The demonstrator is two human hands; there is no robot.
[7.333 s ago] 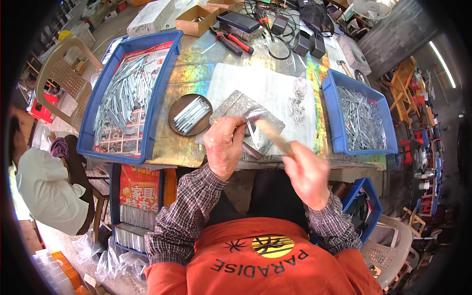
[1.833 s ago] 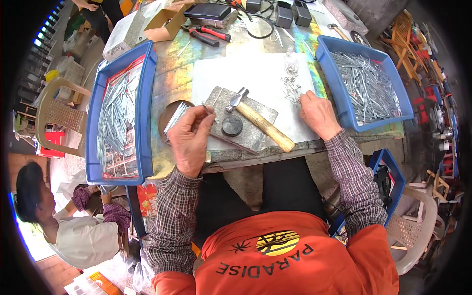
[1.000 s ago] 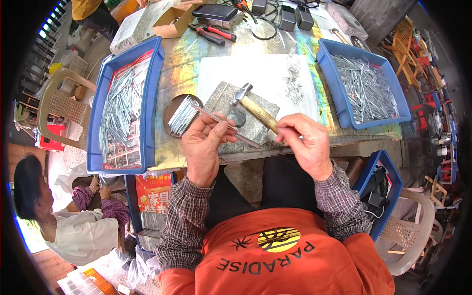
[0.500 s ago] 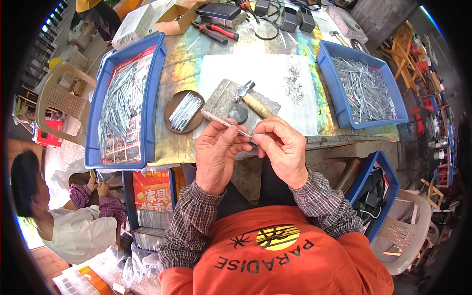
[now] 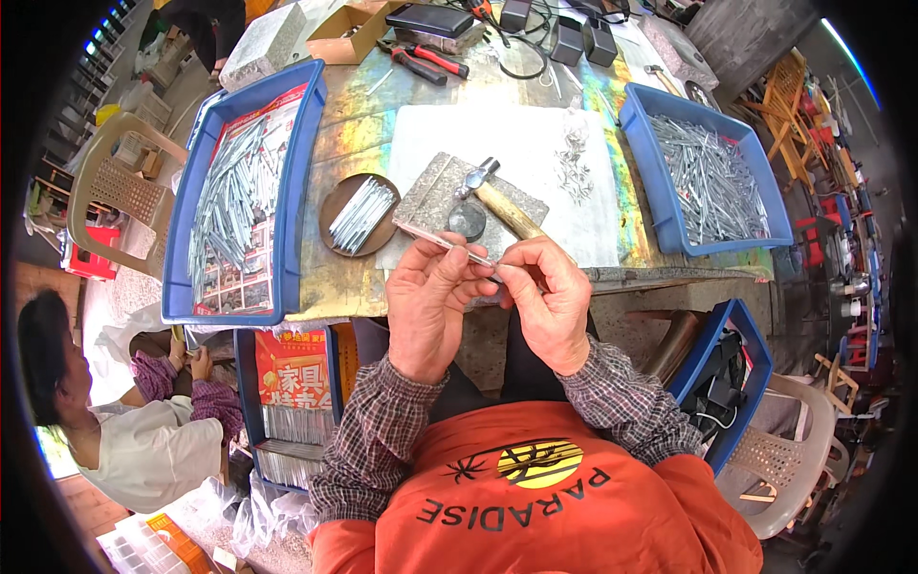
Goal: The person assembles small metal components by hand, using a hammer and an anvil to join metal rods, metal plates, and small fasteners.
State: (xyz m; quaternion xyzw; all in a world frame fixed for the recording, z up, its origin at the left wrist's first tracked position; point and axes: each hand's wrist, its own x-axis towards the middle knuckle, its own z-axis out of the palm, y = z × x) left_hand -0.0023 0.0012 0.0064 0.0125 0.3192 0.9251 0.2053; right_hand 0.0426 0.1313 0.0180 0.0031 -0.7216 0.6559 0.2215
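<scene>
A thin, pale metal rod (image 5: 430, 236) slants in front of me at the table's near edge. The thumb and fingers of my left hand (image 5: 423, 311) are closed around it. My right hand (image 5: 550, 304) pinches at its right end, where the fingertips hide the tip. Just beyond my hands, a ball-peen hammer (image 5: 507, 208) with a wooden handle lies across a grey stone block (image 5: 427, 187). Beside the hammer, a dark round metal piece (image 5: 468, 221) rests on the block. To the left, a round brown dish (image 5: 332, 206) holds a bundle of similar rods (image 5: 362, 215).
Blue trays of metal rods stand left (image 5: 298, 201) and right (image 5: 660, 182). Small metal bits (image 5: 574, 172) lie on white paper (image 5: 526, 124). Pliers (image 5: 421, 65) and cables are at the back. Another person (image 5: 158, 440) sits at the lower left; blue bins flank my legs.
Both hands have shifted slightly toward me, with the rod still between them. At the far upper left, a standing person has moved. The objects on the table stay in place.
</scene>
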